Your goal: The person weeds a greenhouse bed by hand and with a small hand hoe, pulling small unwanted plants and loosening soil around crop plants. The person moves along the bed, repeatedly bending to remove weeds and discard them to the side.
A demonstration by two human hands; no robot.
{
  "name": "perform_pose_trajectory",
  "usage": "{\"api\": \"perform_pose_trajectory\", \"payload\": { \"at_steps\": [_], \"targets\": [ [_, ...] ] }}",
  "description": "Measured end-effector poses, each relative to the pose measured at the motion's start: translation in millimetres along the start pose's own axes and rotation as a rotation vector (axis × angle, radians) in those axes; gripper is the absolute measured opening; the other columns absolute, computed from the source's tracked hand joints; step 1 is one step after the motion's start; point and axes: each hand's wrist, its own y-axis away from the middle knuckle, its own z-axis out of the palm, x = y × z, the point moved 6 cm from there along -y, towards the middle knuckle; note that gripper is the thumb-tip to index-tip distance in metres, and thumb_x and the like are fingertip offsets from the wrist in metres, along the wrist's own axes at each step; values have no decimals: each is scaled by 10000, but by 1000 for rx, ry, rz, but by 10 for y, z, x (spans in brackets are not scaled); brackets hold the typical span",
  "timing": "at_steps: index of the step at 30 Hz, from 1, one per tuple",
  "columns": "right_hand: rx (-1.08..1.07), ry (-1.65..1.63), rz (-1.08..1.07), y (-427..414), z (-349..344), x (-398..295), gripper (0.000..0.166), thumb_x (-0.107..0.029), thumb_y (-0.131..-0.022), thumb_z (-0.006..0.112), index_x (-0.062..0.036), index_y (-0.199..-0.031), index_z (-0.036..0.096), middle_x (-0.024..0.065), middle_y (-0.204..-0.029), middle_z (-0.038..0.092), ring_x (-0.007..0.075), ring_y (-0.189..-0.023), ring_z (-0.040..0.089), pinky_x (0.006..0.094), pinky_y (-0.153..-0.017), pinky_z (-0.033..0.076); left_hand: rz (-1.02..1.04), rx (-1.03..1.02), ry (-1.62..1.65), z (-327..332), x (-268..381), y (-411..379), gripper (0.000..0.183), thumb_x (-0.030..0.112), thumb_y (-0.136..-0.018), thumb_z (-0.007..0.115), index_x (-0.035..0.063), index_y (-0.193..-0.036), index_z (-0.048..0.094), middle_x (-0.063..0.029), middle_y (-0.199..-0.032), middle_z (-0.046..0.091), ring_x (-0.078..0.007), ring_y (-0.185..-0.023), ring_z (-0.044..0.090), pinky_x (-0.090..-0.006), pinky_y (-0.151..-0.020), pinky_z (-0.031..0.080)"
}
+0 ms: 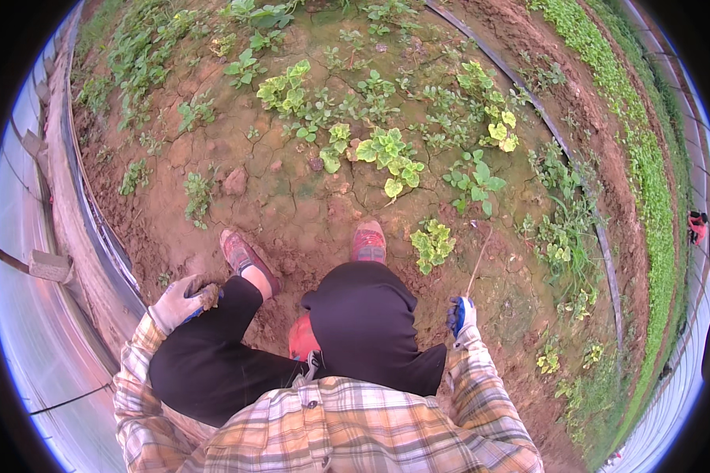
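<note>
My left hand, in a white and blue work glove caked with soil at the fingers, is beside my left knee. Its fingers curl, and I cannot tell whether anything is inside them. Out to the right of my other knee, my right hand, in a similar glove, grips a thin brown rod. The rod points forward and ends just above or on the soil; which of these is unclear. Closest to it are a small yellow-green leafy plant and a darker green seedling.
Cracked bare soil with scattered weeds lies before my red shoes. A black drip hose curves along the right, beyond it a dense green crop row. Greenhouse plastic borders the left. A person is far right.
</note>
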Motion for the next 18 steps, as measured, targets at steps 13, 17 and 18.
{"api": "perform_pose_trajectory", "payload": {
  "at_steps": [13, 17, 18],
  "targets": [
    [308, 1066, -708, 222, 180, -378, 280, -291, -854, 625, -25, -939, 609, 155, -759, 655, 304, -726, 653, 377, -644, 499, 194, -117, -418, 221, 616, -773, 430, 271, -870, 585, 14, -1211, 531, -185, -930, 640, -285, -874, 641, -358, -780, 487],
    [298, 1066, -490, 59, -269, -135, 365, -343, -823, 653, -39, -1021, 619, 192, -877, 662, 345, -873, 639, 390, -752, 499, 231, -151, -454, 401, 518, -1171, 465, 275, -854, 607, 15, -1229, 514, -166, -874, 640, -295, -805, 627, -364, -742, 485],
    [274, 1000, -536, 40, -249, -166, 310, -307, -845, 636, -28, -979, 617, 146, -812, 651, 262, -785, 615, 350, -690, 484, 228, -177, -427, 461, 520, -1269, 475, 292, -854, 606, 27, -1236, 514, -180, -915, 638, -311, -850, 614, -375, -765, 474]
  ]
}}
